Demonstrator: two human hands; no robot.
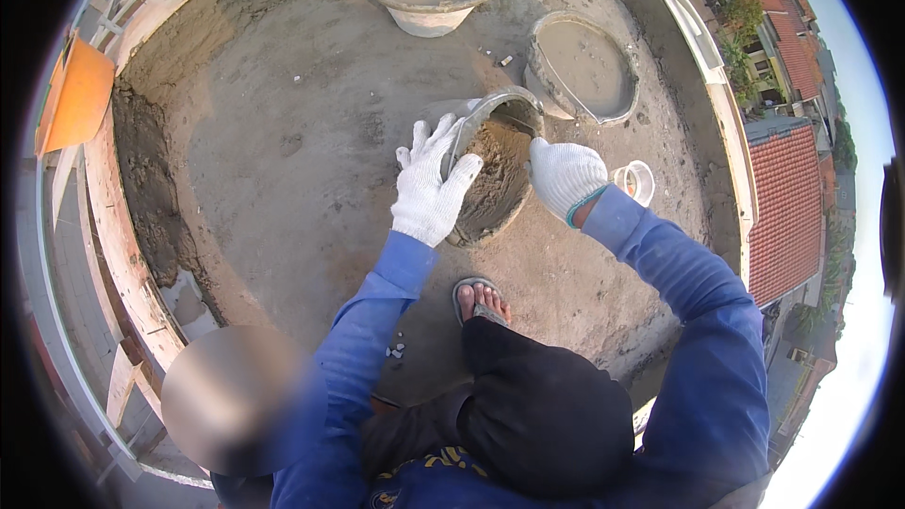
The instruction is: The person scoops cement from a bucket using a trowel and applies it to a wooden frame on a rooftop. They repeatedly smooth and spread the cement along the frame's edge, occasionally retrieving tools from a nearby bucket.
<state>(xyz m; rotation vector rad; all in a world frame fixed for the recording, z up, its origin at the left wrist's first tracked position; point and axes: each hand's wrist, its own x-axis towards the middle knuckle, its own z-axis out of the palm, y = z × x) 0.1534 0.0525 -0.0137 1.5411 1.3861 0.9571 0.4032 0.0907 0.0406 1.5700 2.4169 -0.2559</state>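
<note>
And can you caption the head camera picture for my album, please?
White-gloved left hand against a tilted bucket of brown mix, right hand closed by its rim; two tubs beyond.

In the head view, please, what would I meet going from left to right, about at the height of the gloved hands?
Orange container → left gloved hand → tilted bucket → right gloved hand → small clear cup → red tiled roof.

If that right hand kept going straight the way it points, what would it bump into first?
Probably the tilted bucket of brownish mix; in the picture the right hand meets its rim, though depth is hard to judge.
</note>
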